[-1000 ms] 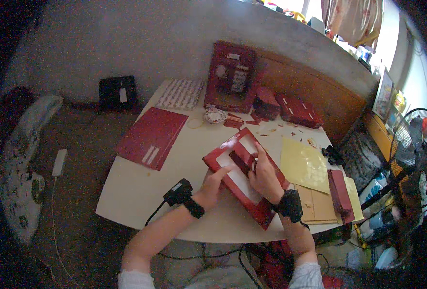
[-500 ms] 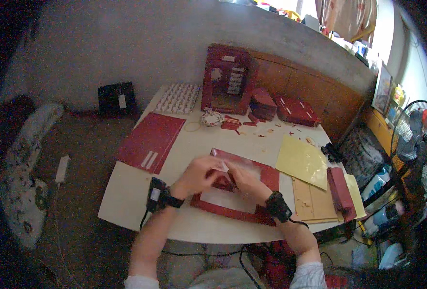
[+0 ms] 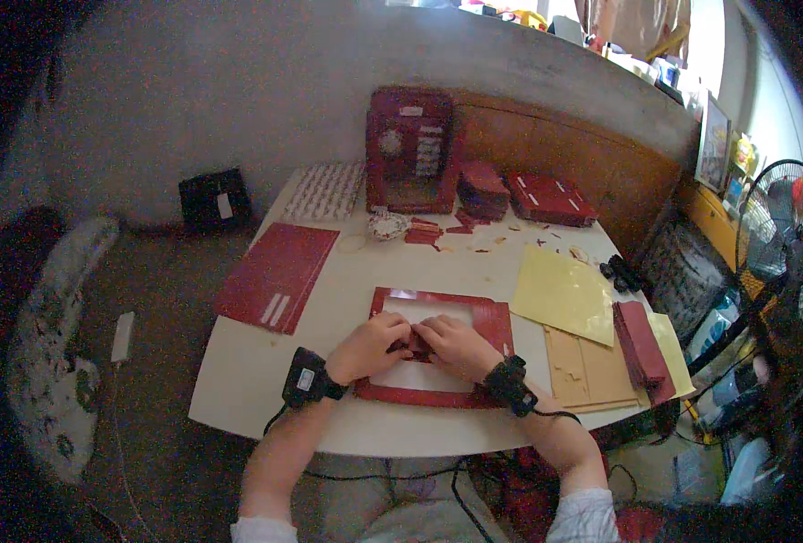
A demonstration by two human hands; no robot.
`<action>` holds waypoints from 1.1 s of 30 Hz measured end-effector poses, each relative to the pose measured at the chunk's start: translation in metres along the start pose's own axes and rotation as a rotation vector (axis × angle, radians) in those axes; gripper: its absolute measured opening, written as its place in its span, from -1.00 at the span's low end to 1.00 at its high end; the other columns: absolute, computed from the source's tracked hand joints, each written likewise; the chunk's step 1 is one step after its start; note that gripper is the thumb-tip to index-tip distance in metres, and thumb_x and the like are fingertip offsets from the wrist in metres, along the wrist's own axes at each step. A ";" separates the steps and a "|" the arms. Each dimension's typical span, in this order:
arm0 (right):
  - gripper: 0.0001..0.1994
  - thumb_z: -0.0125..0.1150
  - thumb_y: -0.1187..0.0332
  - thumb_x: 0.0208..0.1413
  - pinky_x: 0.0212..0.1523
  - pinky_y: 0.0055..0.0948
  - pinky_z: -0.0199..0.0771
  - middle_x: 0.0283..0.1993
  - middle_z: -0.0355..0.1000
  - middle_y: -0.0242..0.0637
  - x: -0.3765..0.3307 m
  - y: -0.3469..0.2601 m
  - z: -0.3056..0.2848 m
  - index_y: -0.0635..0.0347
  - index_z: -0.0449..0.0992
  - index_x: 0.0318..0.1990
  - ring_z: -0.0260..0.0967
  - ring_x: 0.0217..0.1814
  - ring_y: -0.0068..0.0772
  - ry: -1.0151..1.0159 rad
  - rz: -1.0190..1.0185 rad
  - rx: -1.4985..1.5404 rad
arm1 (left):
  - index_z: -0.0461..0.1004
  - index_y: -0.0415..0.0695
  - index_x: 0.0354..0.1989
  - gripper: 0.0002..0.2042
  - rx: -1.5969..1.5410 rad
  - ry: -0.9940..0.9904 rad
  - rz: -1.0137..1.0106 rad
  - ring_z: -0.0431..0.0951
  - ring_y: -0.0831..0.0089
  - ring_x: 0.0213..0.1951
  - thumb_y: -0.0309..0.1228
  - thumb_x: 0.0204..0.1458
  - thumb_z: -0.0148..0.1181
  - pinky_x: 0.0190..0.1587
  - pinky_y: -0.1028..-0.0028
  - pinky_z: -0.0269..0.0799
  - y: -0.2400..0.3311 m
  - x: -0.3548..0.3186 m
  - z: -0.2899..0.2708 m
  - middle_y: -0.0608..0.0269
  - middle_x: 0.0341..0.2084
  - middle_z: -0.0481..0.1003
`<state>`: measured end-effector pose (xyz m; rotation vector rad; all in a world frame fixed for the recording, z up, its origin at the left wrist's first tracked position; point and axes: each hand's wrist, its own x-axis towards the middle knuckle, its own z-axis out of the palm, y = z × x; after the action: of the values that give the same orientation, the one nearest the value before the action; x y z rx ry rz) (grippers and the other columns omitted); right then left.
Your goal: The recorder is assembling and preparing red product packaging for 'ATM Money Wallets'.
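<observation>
A flat dark-red cardboard frame (image 3: 401, 395) with a pale window in its middle lies on the white table before me. Over that window my left hand (image 3: 371, 347) and my right hand (image 3: 458, 347) meet, fingertips nearly touching. Both have their fingers curled and pinched at a small dark-red piece (image 3: 417, 345), mostly covered by the fingers. Whether this piece is loose or part of the frame, I cannot tell. Each wrist carries a black strapped device, the left one (image 3: 305, 376) and the right one (image 3: 510, 385).
Red sheets (image 3: 279, 271) with white strips lie left. Behind stand a tray of small white pieces (image 3: 327, 190), an upright red box (image 3: 411, 149) and stacked red pieces (image 3: 551, 197). Red scraps lie near them. Yellow sheets (image 3: 564, 294) and tan board (image 3: 583, 371) are right, beside a fan (image 3: 782, 222).
My hands have come down from above the frame onto its window. A small pale, shiny piece seen between the fingers before no longer shows. The frame looks turned slightly.
</observation>
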<state>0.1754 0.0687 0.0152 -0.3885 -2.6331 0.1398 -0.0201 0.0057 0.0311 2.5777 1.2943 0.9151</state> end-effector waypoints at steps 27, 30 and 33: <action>-0.43 0.05 0.57 -0.19 -0.07 -0.29 0.30 -0.05 0.25 -0.01 -0.005 0.006 -0.011 0.44 0.10 0.09 0.30 -0.12 -0.05 -0.223 0.154 -0.198 | 0.20 -0.30 -0.08 -0.57 0.297 -0.231 -0.158 0.32 0.02 -0.09 -0.55 -0.22 0.05 -0.04 0.18 0.24 0.019 0.008 0.012 -0.05 -0.20 0.32; -0.46 0.03 0.55 -0.16 -0.06 -0.29 0.30 -0.04 0.24 -0.01 -0.005 0.007 -0.012 0.46 0.10 0.08 0.30 -0.11 -0.06 -0.258 0.134 -0.209 | 0.13 -0.35 0.06 -0.48 0.363 -0.263 -0.106 0.23 0.01 0.02 -0.39 -0.10 0.03 0.07 0.15 0.13 0.020 0.006 0.024 -0.13 -0.05 0.24; -0.59 -0.04 0.39 -0.02 -0.22 -0.22 0.39 -0.28 0.39 0.00 -0.010 0.017 -0.004 0.42 0.16 -0.01 0.38 -0.22 -0.03 -0.034 -0.016 -0.219 | 0.07 -0.38 0.11 -0.44 0.386 -0.205 -0.029 0.09 0.01 0.15 -0.24 0.00 -0.04 0.18 0.12 -0.02 0.016 0.003 0.036 -0.20 0.09 0.12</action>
<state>0.1897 0.0818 0.0116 -0.4410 -2.6930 -0.1492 0.0127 0.0040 0.0087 2.8265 1.5698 0.4098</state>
